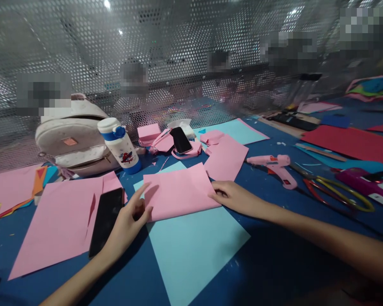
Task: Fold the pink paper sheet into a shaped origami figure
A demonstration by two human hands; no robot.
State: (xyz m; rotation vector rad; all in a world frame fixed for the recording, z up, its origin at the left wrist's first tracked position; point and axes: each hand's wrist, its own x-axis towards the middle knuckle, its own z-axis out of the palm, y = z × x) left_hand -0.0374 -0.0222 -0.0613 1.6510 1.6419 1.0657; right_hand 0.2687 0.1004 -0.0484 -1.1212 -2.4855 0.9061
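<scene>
1. Perforated metal screening closes off the back of a blue table strewn with craft paper.
2. At the centre lies a folded pink sheet, resting on a light blue sheet; its long axis runs roughly left to right across the view, tilted a little up toward the right.
3. The left hand meets the pink sheet at its lower left corner: thumb and forefinger are spread, forefinger pointing up along the left edge, the other fingers curled at the corner. Whether they pinch the paper cannot be told.
4. The right hand lies at the sheet's right edge, fingers bent down with the tips pressing on or just beside the paper; nothing is clasped in its grip.
5. So the sheet spans the gap between both hands, each at one short end and about equally near.
6. Just left of the left hand a black phone lies on a larger pink sheet.
7. Farther back stand a white bottle with a blue cap, a pale backpack and a second phone among pink scraps.
8. To the right, well apart from the hands, lie a pink glue gun and scissors.
</scene>
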